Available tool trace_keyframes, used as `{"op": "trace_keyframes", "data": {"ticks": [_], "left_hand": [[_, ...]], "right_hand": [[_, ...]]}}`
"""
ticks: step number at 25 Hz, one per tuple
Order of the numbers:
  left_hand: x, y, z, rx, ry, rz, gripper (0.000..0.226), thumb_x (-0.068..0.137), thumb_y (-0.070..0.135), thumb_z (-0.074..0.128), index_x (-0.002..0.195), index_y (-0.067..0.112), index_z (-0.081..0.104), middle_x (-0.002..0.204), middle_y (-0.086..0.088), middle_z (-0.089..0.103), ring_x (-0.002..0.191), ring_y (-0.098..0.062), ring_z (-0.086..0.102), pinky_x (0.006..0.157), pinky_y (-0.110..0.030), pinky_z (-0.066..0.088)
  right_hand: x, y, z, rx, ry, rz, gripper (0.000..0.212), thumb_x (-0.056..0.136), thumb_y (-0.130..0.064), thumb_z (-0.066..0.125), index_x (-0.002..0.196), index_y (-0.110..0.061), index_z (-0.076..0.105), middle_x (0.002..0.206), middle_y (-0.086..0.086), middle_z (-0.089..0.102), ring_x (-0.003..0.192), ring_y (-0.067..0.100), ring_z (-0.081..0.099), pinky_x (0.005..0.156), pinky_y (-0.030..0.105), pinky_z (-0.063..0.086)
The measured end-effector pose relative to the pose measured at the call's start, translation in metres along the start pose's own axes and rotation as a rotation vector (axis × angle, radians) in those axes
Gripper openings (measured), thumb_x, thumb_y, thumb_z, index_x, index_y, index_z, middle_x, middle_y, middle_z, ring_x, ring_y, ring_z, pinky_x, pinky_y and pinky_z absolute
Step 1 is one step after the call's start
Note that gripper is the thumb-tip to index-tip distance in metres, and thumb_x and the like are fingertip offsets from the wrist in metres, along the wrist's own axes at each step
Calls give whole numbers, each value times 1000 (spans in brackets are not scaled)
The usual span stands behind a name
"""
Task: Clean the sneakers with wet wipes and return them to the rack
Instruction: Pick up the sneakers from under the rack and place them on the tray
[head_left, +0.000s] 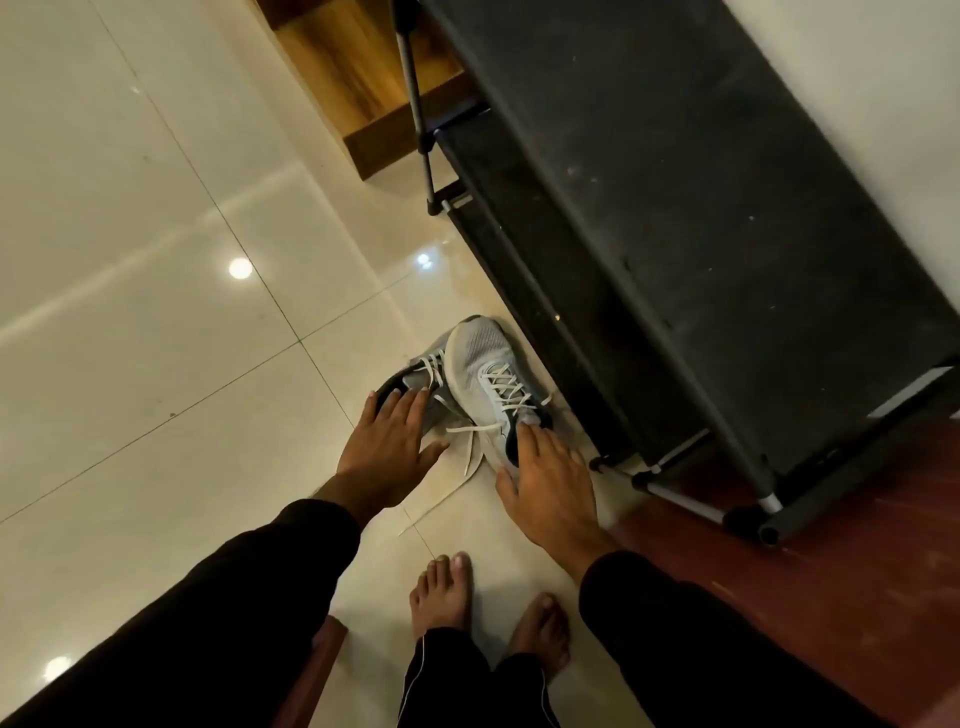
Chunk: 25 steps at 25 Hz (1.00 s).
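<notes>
Two light grey sneakers with white laces stand side by side on the glossy tile floor, toes pointing away from me. The left sneaker (422, 375) is partly covered by my left hand (387, 449), whose spread fingers rest on its dark collar. My right hand (550, 478) touches the heel collar of the right sneaker (480, 358) with its fingertips, thumb held apart. Loose lace ends trail on the floor between my hands. The black shoe rack (675, 208) stands just right of the sneakers. No wet wipes are in view.
A wooden step or box (363, 78) sits beyond the rack's far end. My bare feet (441, 592) stand on the tiles below the sneakers. A dark red floor strip (831, 597) runs along the rack's near side. Open tile floor (156, 260) stretches to the left.
</notes>
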<state>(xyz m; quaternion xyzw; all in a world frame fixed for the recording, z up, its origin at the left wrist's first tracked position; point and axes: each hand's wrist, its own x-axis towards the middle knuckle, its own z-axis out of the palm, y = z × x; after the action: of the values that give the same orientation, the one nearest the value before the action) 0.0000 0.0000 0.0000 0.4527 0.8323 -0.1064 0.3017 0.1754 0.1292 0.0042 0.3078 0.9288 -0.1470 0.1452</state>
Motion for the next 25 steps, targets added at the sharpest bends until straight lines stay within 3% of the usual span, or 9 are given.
{"op": "trace_keyframes", "data": {"ticks": [4,11,16,18,20,25], "left_hand": [[14,-4,29,115,-18,-35,78,98,62,14,156,10,9,161,-11,23,150,-30,18,123,-49,5],[41,-4,71,19,9,-74,79,98,51,40,155,6,10,154,-13,37,144,-30,33,122,-49,12],[39,-7,84,-42,111,-67,80,89,22,60,154,3,17,118,-13,64,112,-31,58,114,-47,32],[39,-11,85,-28,96,-36,82,83,7,60,154,1,19,105,-12,66,95,-31,62,105,-44,42],[39,-11,82,4,112,-10,85,74,-3,62,151,-2,27,95,-13,67,80,-32,61,87,-41,50],[34,-3,77,23,120,-33,89,63,-11,65,147,-6,34,87,-16,68,63,-32,60,57,-36,45]], "right_hand": [[5,5,31,-21,-66,8,48,77,-38,69,116,-10,62,110,11,69,101,28,65,84,40,51],[18,17,84,-15,-86,30,48,68,-32,76,107,-8,64,104,14,69,97,31,65,83,41,52],[26,18,93,-64,-61,13,32,65,-23,76,93,-12,65,89,10,70,84,27,66,79,40,50],[28,17,94,-85,-49,1,26,62,-16,79,83,-14,64,76,8,69,72,26,66,75,38,50],[28,16,93,-101,-37,1,26,58,-8,80,75,-16,63,65,6,67,60,25,64,70,36,50],[31,12,88,-71,-39,4,30,52,-3,84,70,-16,63,57,4,65,50,23,63,58,31,49]]}}
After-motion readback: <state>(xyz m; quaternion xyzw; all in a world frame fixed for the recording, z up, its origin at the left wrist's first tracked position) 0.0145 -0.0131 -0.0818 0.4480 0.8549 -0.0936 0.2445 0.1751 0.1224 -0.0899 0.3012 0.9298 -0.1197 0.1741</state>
